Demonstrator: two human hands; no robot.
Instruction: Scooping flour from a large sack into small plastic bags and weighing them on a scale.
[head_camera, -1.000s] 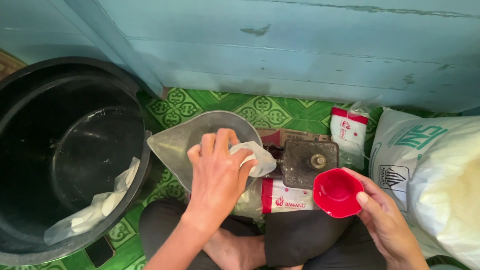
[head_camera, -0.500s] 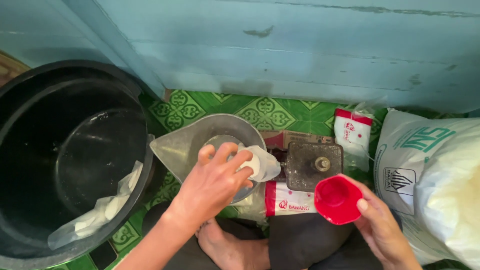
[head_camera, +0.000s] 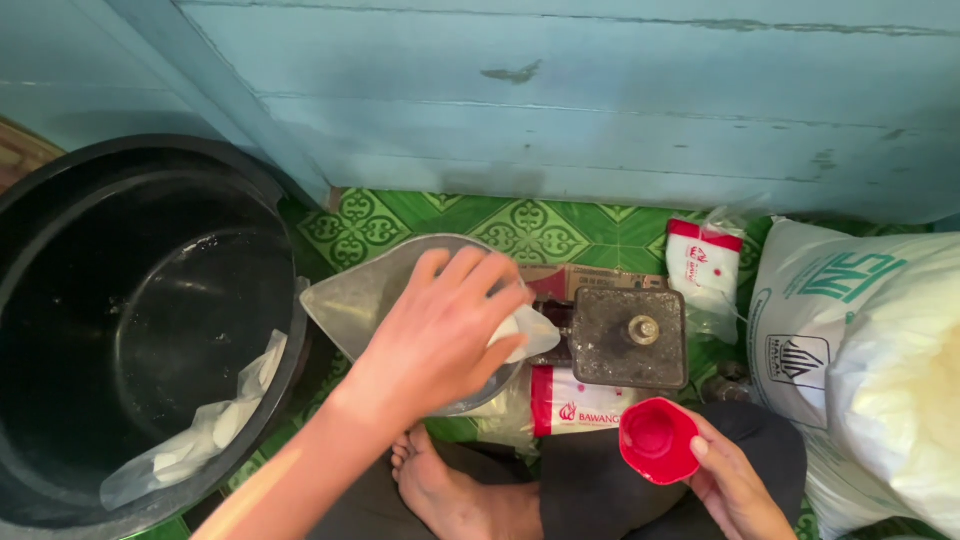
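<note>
White plastic bag (head_camera: 522, 332) is pinched by the curled fingers of the left hand (head_camera: 440, 335) over the metal scale pan (head_camera: 365, 295), at 9 o'clock of the weighing platform (head_camera: 628, 337). Red scoop (head_camera: 657, 440) is gripped by the right hand (head_camera: 735, 485) at 5 o'clock; its contents cannot be resolved, possibly empty.

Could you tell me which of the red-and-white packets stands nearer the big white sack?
The small packet upright by the blue wall, beside the white sack; the other packet lies flat below the scale.
</note>
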